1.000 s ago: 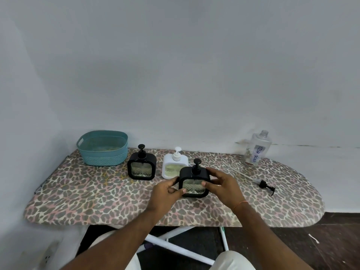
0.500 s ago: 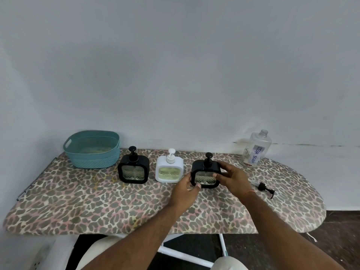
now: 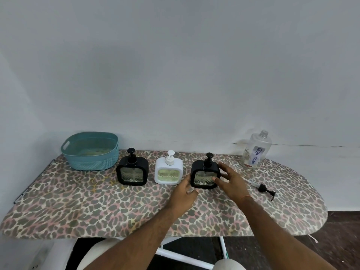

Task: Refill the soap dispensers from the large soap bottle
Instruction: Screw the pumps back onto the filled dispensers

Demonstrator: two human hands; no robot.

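Now the left hand and right hand, fingers loosely spread, touch the sides of a black dispenser standing on the worktop. Its neighbours are a white dispenser and the soap bottle, which stands further right by the wall.

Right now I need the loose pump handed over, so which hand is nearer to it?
Right. The right hand is at the black dispenser, just left of the loose pump; the left hand is farther left.

Both hands around black dispenser
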